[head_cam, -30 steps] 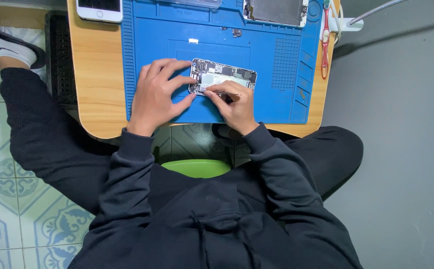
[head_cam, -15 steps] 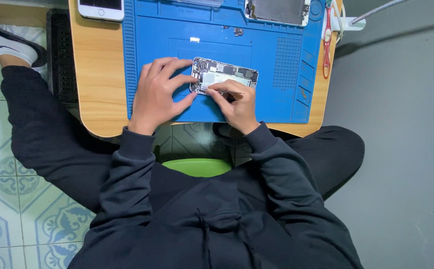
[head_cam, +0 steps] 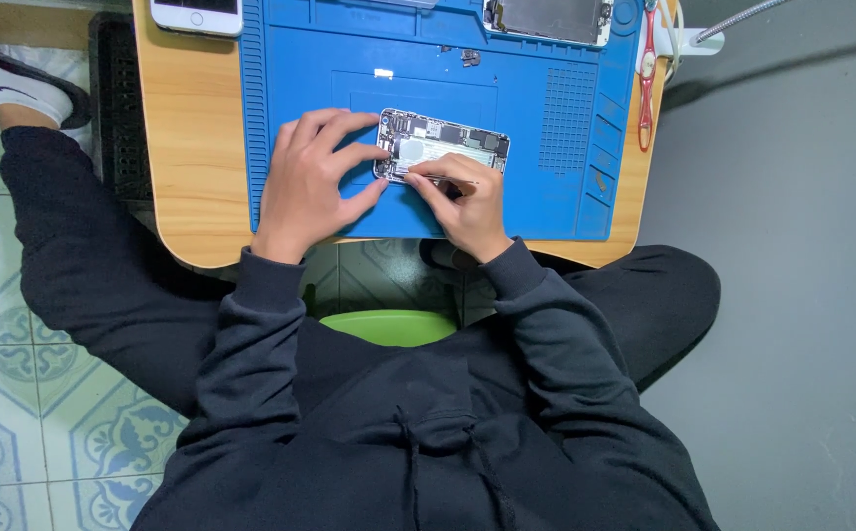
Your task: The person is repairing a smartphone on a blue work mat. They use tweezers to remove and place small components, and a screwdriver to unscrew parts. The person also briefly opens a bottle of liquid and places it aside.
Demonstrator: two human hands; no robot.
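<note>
R grip [head_cam: 462, 197] pinched on thin tool [head_cam: 444, 180], L grip [head_cam: 315, 172] loose, fingertips steadying opened phone [head_cam: 442, 147] on blue mat [head_cam: 290, 88].

Opened phone [head_cam: 444, 146]: we see a slim rectangular handset with its screen off, its circuit parts, dark chips and a pale battery area exposed inside a light frame.
Pose: we find it lying flat, face-up, long side running left to right, slightly tilted.
Place: we see it near the middle of the blue mat.
Thin tool [head_cam: 444, 180]: we make out a slender dark rod, its tip at the phone's lower edge.
</note>
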